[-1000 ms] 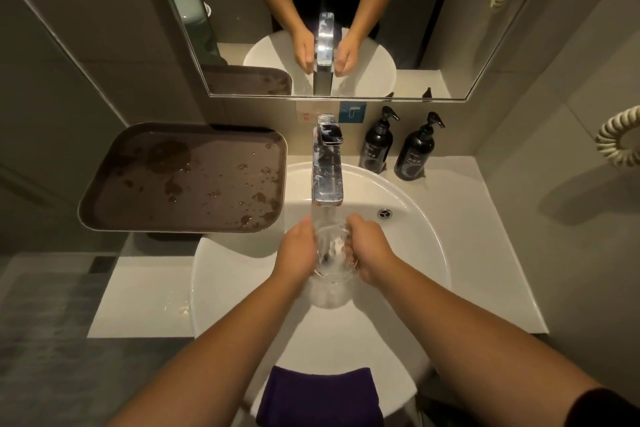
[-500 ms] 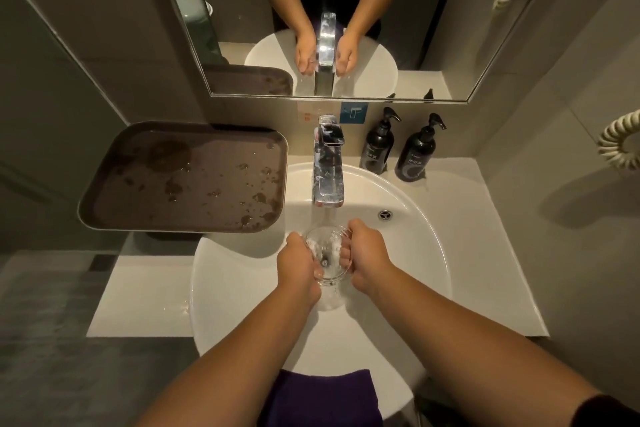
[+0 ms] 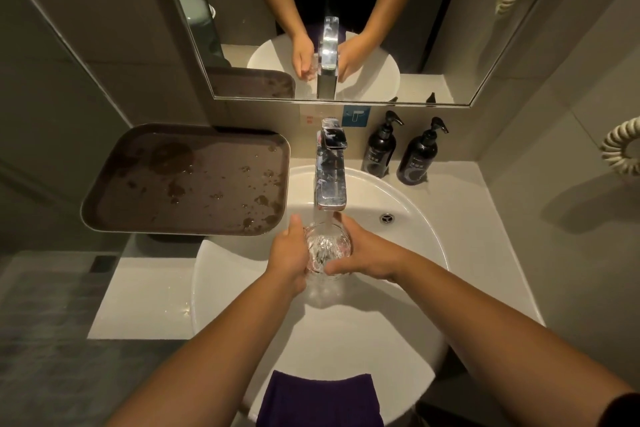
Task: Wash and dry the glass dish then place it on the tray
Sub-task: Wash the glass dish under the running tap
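Note:
A small clear glass dish (image 3: 327,246) sits between both my hands under the chrome tap (image 3: 330,180), and water runs into it. My left hand (image 3: 289,253) grips its left side with the thumb up by the rim. My right hand (image 3: 367,255) cups its right side and underside. All of this is over the white round basin (image 3: 398,305). The brown tray (image 3: 187,180), spotted with water drops, lies to the left of the tap, overhanging the basin's edge.
A purple cloth (image 3: 320,400) hangs over the basin's near rim. Two dark pump bottles (image 3: 381,146) (image 3: 419,158) stand on the white counter right of the tap. A mirror (image 3: 329,17) is above; a coiled cord (image 3: 621,146) hangs on the right wall.
Both hands have turned the dish under the water stream; it now faces mouth up and fills with splashing water. The hands have stayed in the same spot.

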`<state>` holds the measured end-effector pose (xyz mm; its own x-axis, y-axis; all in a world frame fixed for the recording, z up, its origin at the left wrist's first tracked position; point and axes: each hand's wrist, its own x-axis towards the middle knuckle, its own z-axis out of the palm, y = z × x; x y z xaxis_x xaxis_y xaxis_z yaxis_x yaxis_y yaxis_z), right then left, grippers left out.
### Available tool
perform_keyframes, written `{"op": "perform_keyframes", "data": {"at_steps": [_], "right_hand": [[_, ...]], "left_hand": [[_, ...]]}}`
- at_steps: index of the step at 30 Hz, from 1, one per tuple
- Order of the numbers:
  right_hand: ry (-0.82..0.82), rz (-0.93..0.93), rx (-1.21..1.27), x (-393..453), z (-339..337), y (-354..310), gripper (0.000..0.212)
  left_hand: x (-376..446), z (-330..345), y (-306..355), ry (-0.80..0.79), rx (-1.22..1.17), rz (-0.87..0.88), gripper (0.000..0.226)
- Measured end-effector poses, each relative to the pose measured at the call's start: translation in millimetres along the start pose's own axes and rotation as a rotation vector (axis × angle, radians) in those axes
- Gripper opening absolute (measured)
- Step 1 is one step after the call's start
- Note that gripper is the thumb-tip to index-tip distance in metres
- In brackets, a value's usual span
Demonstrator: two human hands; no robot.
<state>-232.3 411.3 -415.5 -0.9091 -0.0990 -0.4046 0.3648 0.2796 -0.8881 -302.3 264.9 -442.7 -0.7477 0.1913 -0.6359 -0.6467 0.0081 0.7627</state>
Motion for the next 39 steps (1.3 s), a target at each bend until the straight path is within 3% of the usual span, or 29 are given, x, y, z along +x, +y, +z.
{"op": "perform_keyframes", "data": {"at_steps": [2, 5, 11, 15, 19, 23, 24, 26, 28, 30, 32, 33, 37, 39], "right_hand": [[0.114, -0.023, 0.001, 1.6, 3.7, 1.0, 0.076], [0.424, -0.044, 0.083, 6.5, 10.1, 1.5, 0.033], [0.507, -0.076, 0.169, 10.0, 18.3, 8.3, 0.026], [0.595, -0.091, 0.375, 10.0, 22.7, 10.9, 0.022], [0.649, -0.052, 0.565, 7.8, 23.1, 9.4, 0.035], [0.657, -0.019, 0.537, 9.7, 25.0, 8.4, 0.038], [0.656, -0.016, 0.534, 10.2, 26.7, 7.5, 0.039], [0.681, 0.003, 0.503, 9.7, 30.0, 6.2, 0.039], [0.661, 0.014, 0.407, 8.3, 31.2, 8.2, 0.032], [0.466, -0.033, 0.306, 0.4, 30.1, 12.0, 0.028], [0.285, -0.05, 0.177, -5.9, 27.0, 17.0, 0.062], [0.277, -0.041, 0.125, -8.0, 26.2, 16.9, 0.068], [0.508, -0.021, -0.053, -3.5, 29.8, -0.6, 0.033], [0.574, -0.04, -0.073, -0.2, 31.9, -4.9, 0.03]], "left_hand": [[-2.8, 1.7, -1.1, -0.016, -0.012, -0.024, 0.049], [-6.8, 6.7, -7.8, -0.094, 0.112, 0.071, 0.049], [-10.4, 0.4, 0.5, -0.111, 0.506, 0.369, 0.063], [-16.0, -6.3, 3.4, -0.284, 0.58, 0.415, 0.026], [-25.7, -18.6, -10.5, -0.498, 0.56, 0.438, 0.062], [-24.9, -10.3, -4.6, -0.359, 0.57, 0.437, 0.071], [-24.6, -5.8, -3.0, -0.277, 0.565, 0.439, 0.059], [-22.5, 1.4, -0.4, -0.139, 0.576, 0.47, 0.016], [-22.0, 6.0, 4.2, -0.065, 0.556, 0.479, 0.031], [-17.9, 4.7, 5.8, 0.003, 0.477, 0.378, 0.042], [-10.6, 1.3, 4.5, 0.048, 0.418, 0.261, 0.051], [-9.8, 0.9, 1.9, 0.04, 0.386, 0.211, 0.055], [-7.5, 3.6, -8.8, -0.011, 0.161, 0.101, 0.051], [-3.7, 4.0, -11.3, -0.046, 0.079, 0.04, 0.049]]}}
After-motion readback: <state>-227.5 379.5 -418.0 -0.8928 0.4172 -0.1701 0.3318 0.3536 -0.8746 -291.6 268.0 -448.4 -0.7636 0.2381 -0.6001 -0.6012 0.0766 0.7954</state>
